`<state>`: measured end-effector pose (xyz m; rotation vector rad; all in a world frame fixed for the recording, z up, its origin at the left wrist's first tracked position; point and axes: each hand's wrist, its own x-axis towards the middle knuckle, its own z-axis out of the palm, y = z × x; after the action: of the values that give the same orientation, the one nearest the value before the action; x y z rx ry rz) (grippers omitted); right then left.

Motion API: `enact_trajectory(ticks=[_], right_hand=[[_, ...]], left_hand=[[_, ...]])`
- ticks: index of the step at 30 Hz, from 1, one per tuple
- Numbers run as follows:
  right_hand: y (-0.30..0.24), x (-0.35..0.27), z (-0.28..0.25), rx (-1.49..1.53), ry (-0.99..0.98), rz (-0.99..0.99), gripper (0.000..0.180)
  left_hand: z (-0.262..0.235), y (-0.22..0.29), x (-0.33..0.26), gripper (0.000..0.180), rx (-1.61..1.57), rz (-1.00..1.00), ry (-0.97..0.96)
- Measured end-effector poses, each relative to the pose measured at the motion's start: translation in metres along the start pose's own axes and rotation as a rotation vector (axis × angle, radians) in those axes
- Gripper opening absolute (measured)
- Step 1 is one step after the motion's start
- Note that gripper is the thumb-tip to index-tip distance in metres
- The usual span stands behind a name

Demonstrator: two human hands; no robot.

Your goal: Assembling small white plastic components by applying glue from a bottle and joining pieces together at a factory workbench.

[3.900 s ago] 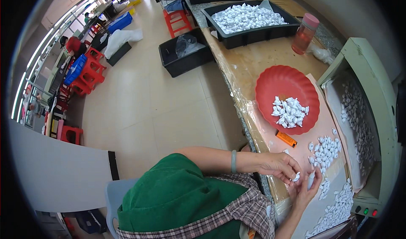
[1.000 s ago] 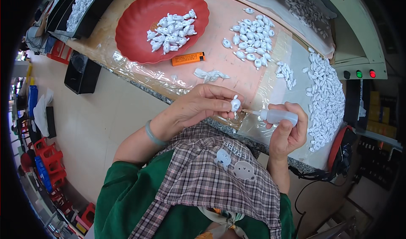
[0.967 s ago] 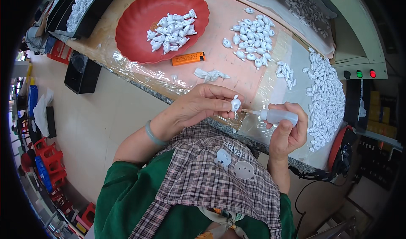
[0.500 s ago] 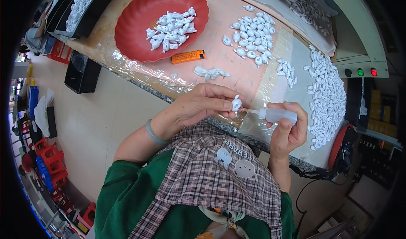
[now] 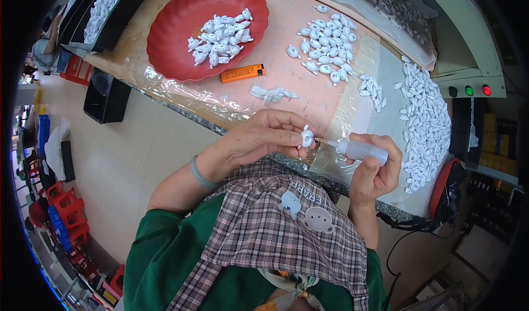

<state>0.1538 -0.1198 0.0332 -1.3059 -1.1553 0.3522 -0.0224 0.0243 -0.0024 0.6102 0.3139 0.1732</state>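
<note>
Pinched between the fingers of my left hand (image 5: 275, 136) is a small white figurine head (image 5: 307, 137) with a hollow in it. My right hand (image 5: 377, 170) is closed around a translucent squeeze bottle (image 5: 361, 151). The bottle lies nearly level, its thin nozzle pointing left; the tip is right beside the figurine head, and I cannot tell whether it touches. Past my hands, several rounded white figurine heads (image 5: 330, 44) are spread on the pink table covering. A small pile of slim white parts (image 5: 373, 92) lies to their right.
A red scalloped bowl (image 5: 165, 22) with assembled white figurines stands at the far left. Near it lie an orange lighter (image 5: 242, 73) and a crumpled tissue (image 5: 273, 94). A large heap of white parts (image 5: 424, 126) covers the table's right side, beside a pale green machine housing (image 5: 468, 85).
The figurine head has turned slightly in my left fingers, and its hollow now shows more plainly. The nozzle tip has shifted a little. Both hands keep their hold.
</note>
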Motion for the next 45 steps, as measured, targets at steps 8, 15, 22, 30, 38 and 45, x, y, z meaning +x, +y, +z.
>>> enact_trajectory(ticks=[8,15,22,30,38,45], right_hand=[[0.005,-0.003,-0.003,-0.121,-0.019,-0.147,0.036],[0.002,-0.002,-0.007,-0.320,-0.095,-0.271,0.032],[0.000,0.000,-0.006,-0.315,-0.130,-0.280,0.032],[0.009,-0.002,-0.004,-0.147,-0.018,-0.113,0.034],[0.045,0.017,-0.033,0.395,0.217,0.334,0.032],[0.058,0.032,-0.047,0.419,0.232,0.610,0.027]], left_hand=[[0.002,0.000,0.001,0.019,0.010,0.013,-0.013],[0.004,0.003,0.001,0.016,0.011,0.042,0.014],[0.000,0.001,0.002,0.017,0.010,0.053,0.036],[0.000,0.001,0.005,0.019,0.016,0.044,0.017],[-0.006,-0.002,0.001,0.022,0.004,0.047,0.070],[-0.005,-0.003,0.004,0.021,0.006,0.043,0.096]])
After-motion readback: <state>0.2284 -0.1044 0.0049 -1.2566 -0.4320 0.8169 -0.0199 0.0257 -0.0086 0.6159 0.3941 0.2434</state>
